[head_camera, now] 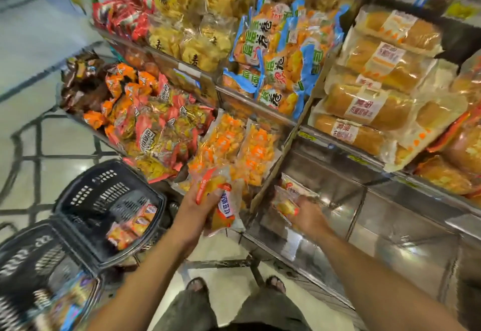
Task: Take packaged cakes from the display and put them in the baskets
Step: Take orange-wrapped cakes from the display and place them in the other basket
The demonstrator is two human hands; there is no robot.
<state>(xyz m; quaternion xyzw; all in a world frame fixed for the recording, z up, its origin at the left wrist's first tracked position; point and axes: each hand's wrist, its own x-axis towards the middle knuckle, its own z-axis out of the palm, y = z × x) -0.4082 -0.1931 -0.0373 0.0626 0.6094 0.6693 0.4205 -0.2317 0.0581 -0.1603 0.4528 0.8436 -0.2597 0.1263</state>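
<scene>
Shop shelf (390,221): L hand (196,209) grips cake pkt (226,208), R hand (308,217) grips 2nd pkt (286,200).

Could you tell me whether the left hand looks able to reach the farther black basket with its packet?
Probably yes: the left hand, holding a cake packet, is just beside the basket, whose open top has nothing across it and only a few packets inside.
</scene>
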